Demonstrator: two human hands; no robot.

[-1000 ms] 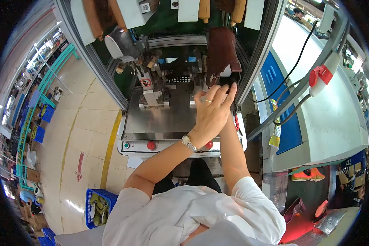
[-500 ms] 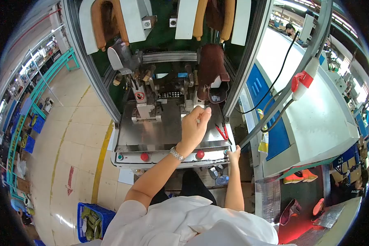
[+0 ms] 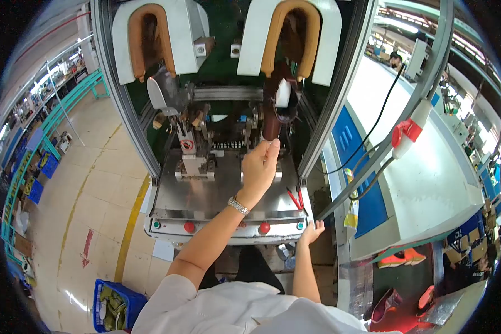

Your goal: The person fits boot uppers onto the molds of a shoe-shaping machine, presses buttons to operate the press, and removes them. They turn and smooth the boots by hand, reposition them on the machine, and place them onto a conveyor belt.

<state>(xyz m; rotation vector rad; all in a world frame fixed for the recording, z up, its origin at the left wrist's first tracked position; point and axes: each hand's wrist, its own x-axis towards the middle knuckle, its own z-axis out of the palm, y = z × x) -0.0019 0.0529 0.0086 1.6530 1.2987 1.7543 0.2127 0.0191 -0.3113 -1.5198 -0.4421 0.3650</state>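
Note:
My left hand (image 3: 260,167), with a metal watch on the wrist, reaches over the machine's metal bed. Its fingers are closed at the lower end of a brown leather shoe upper (image 3: 273,123), thumb on top. The upper stands at the right-hand station, its opening and a white patch (image 3: 283,93) facing me; its far side is hidden. My right hand (image 3: 312,232) is at the front right corner of the machine, beside a green button (image 3: 300,225). Its fingers are extended and hold nothing.
Above hang two U-shaped tan pads (image 3: 286,11) in white holders. Red-handled pliers (image 3: 296,199) lie on the bed. Red buttons (image 3: 265,227) line the front panel. A blue basket (image 3: 129,305) sits on the floor at left; a white machine (image 3: 428,189) stands at right.
The brown upper has tipped, its opening turning upward and toward me, and my left hand is now at its lower end. My right hand has come off the green button. The view has shifted slightly.

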